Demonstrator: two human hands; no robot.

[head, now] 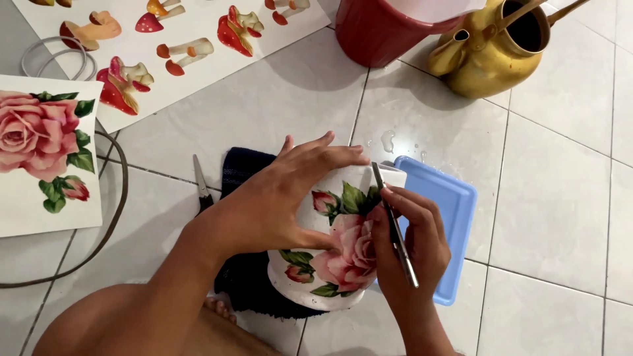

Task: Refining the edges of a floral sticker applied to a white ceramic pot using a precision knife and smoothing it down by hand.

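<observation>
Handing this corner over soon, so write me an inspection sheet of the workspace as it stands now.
Surface: pale tiled floor, a few water drops near the blue tray.
Job's things: white pot with rose picture, lying on a dark cloth; thin brush.
Clutter: scissors, rose sheet, mushroom sheet, blue tray.
Grippers: left hand steadies the pot; right hand holds the brush against it.
Cables: grey cord looping across the floor at left.
Surroundings: red bucket, yellow watering can.
</observation>
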